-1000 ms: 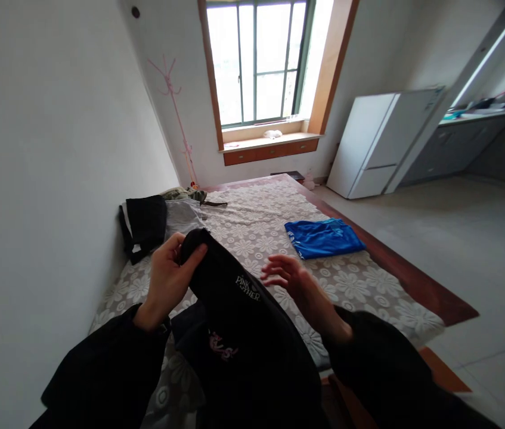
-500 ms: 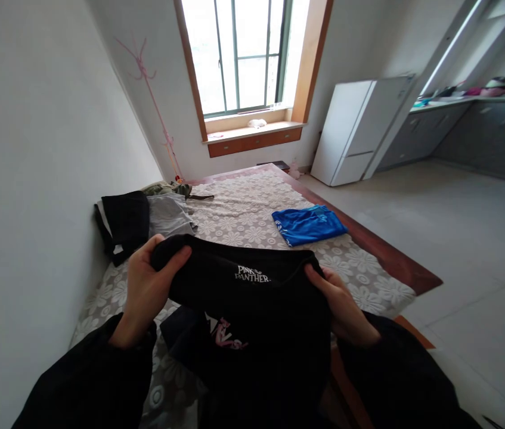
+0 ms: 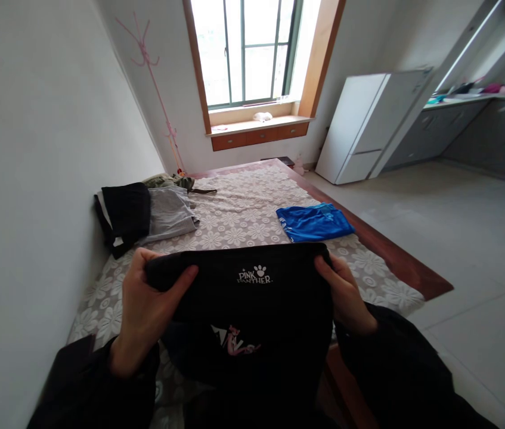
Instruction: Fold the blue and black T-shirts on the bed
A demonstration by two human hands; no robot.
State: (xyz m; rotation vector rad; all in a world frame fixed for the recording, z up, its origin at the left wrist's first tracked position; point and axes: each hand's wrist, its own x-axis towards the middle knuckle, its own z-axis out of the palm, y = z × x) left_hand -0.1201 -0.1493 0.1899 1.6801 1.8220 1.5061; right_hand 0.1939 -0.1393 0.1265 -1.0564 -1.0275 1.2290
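A black shirt (image 3: 252,310) is stretched between my two hands above the near end of the bed. White "PINK PANTHER" lettering with a paw shows near its upper edge, and a pink figure is printed lower down. My left hand (image 3: 147,304) pinches the upper left corner, thumb on the front. At the upper right corner my right hand (image 3: 344,292) grips the cloth the same way. The fingers behind the fabric are hidden, and the shirt's lower part hangs into the dark at the bottom of the view.
A folded blue garment (image 3: 315,221) lies on the flowered bedcover (image 3: 234,220), towards the right edge. Black folded clothes (image 3: 124,211) and a grey garment (image 3: 169,211) sit by the left wall. Beyond are a pink coat stand (image 3: 156,89), a window and a white fridge (image 3: 363,128).
The shirt's upper edge, which sagged, is now pulled straight and taut, and the paw print shows fully. Both hands keep their hold. The whole view has shifted slightly.
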